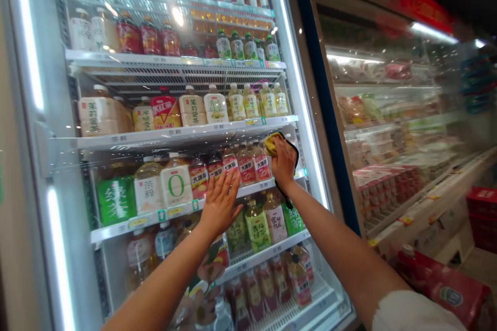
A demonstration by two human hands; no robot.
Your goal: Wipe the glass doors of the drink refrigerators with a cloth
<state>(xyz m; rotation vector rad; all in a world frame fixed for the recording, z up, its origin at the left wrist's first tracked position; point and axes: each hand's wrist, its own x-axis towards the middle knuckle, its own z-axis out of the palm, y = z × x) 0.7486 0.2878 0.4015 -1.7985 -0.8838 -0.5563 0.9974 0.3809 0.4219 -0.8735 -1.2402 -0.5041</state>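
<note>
A tall, lit glass-door drinks fridge fills the view, and its glass door (155, 72) reflects spots of light. My right hand (284, 164) presses a yellow cloth with a dark edge (272, 144) to the glass near the right side. The fingers are curled over the cloth. Lower and to the left, my left hand (221, 201) lies flat on the glass, fingers stretched, holding nothing. Behind it, through the door, stand red-labelled tea bottles (246, 165) and a white-labelled bottle with a green 0 (175, 181).
Several shelves of bottled drinks (192, 108) sit behind the glass. A bright light strip (303, 83) runs down the fridge's right side. To the right stands an open chilled display (388, 165) of packaged food, with red cartons (442, 284) low in front of it.
</note>
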